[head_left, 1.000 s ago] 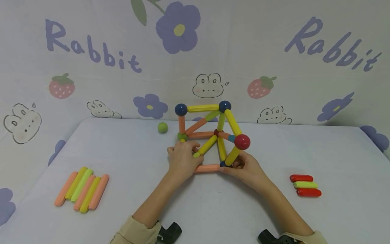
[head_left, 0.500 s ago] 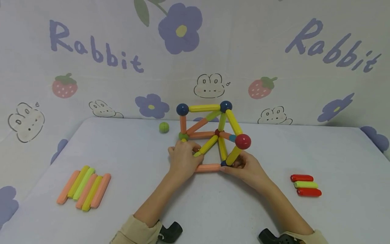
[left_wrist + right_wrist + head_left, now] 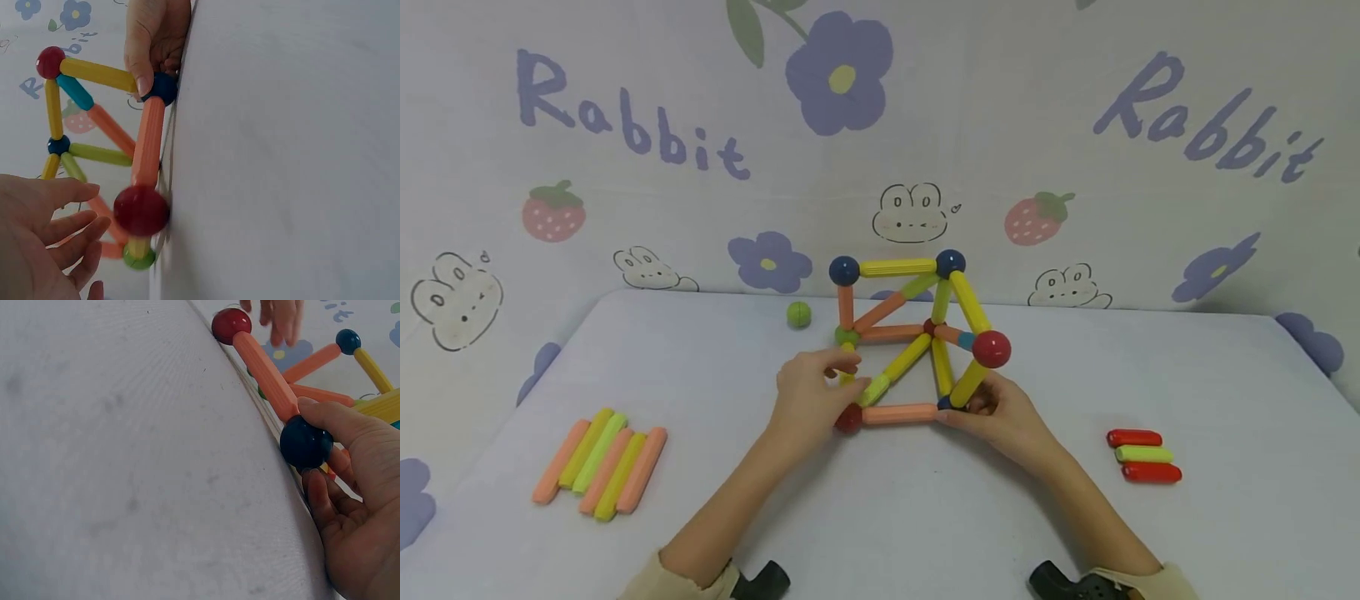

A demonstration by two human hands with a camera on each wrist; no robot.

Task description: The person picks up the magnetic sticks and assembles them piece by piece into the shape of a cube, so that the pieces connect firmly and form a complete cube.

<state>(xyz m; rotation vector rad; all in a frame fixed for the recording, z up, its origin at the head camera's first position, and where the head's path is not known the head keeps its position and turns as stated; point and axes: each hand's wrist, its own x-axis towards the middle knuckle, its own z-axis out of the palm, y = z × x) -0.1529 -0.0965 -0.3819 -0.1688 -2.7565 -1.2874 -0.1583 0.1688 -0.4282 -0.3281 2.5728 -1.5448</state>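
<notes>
A frame of coloured magnetic rods and balls stands mid-table in the head view, with two blue balls, one of them a top ball, joined by a yellow rod. My right hand pinches the blue ball at the near right corner between thumb and fingers. An orange rod runs from there to a dark red ball at the near left corner. Beside that ball my left hand has its fingers spread and loosely bent, holding nothing. A brighter red ball sits higher on the right.
Several loose orange, yellow and green rods lie side by side on the left. On the right are two red rods and a green rod. A loose green ball rests behind the frame's left side, near the printed backdrop.
My left hand has let go of the near left corner and shifted left, uncovering the dark red ball and the green rod end. My right hand stays on its blue ball.
</notes>
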